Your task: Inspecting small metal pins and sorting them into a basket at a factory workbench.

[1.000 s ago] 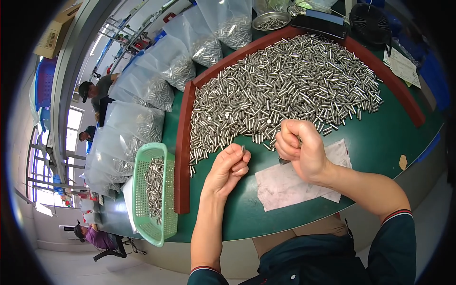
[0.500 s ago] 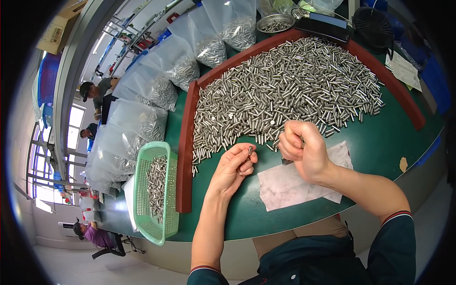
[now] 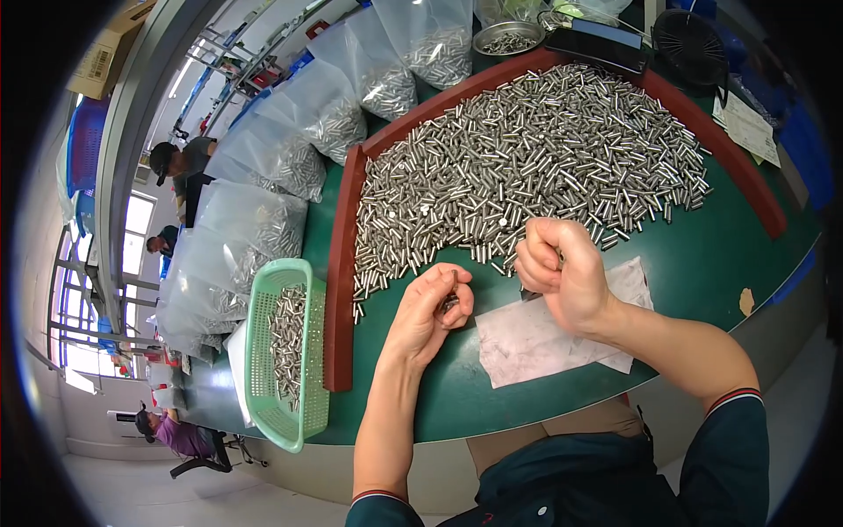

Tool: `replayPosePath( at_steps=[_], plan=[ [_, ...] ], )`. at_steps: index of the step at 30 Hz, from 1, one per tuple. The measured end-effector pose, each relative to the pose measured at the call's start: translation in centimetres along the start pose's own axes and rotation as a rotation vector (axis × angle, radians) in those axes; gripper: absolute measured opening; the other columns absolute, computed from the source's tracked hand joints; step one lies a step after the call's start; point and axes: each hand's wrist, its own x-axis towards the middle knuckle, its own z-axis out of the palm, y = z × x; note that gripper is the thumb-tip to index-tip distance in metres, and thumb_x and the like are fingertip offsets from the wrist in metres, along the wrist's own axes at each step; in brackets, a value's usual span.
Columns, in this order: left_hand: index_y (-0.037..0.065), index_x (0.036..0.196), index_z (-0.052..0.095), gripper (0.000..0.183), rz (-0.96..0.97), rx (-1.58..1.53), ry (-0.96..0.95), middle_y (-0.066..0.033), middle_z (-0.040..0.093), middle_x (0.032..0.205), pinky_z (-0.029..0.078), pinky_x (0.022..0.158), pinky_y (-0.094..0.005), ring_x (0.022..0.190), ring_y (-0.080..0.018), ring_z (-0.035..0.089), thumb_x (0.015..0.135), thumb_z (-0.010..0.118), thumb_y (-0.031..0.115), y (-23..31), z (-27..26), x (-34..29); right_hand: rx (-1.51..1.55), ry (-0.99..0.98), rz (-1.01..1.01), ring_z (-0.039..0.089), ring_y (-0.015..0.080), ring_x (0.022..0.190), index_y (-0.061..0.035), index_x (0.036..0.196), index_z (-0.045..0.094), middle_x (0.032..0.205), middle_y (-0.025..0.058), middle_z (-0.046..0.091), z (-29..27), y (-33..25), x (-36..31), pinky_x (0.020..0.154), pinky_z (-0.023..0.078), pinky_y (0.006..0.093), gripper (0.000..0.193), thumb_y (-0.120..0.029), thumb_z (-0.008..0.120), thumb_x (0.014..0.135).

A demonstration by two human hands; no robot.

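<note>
Just in front of a big pile of short shiny metal pins (image 3: 527, 149), my left hand (image 3: 430, 312) is curled closed over the green table. Its thumb and fingertips pinch a metal pin, which is mostly hidden now. To the right, my right hand (image 3: 566, 277) is closed in a fist at the pile's near edge. A small dark tip shows under that fist, but what it holds is hidden. Beneath and beside the right hand lies a smudged white sheet (image 3: 562, 338).
A red-brown wooden border (image 3: 342, 290) bounds the pile. Left of it stands a green basket (image 3: 318, 351) holding pins. Clear bags of pins (image 3: 386, 92) line the far left. At the back are a metal bowl (image 3: 507, 39), a phone (image 3: 597, 48) and a black fan (image 3: 688, 48).
The pin in my left fingers was upright and plainly visible before; now the fingers have curled over it. My right hand stays almost in place, still closed.
</note>
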Motion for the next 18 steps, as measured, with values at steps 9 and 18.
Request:
replayPosePath(
  at_steps=[9,18],
  plan=[
    [0.001,0.075,0.057,0.016,0.347,0.685,0.346,0.0051,0.040,0.050,0.025,0.042,-0.0196,0.044,-0.0030,0.031,0.081,0.060,0.016,-1.6,1.8,1.6,-0.007,0.002,-0.009,0.016,0.0064,0.040,-0.0122,0.052,0.027,0.042,-0.0036,0.024,0.0,0.1,0.2,0.040,0.014,0.0234,0.034,-0.020,0.032,0.085],
    [0.004,0.075,0.060,0.017,0.538,1.389,0.417,-0.0045,0.042,0.044,0.035,0.041,-0.0327,0.038,-0.0201,0.042,0.070,0.068,0.020,-2.4,2.5,2.3,0.003,-0.004,-0.024,0.016,0.0064,0.040,-0.0122,0.052,0.027,0.042,-0.0035,0.024,0.0,0.1,0.2,0.040,0.015,0.0237,0.034,-0.020,0.032,0.084]
  ],
)
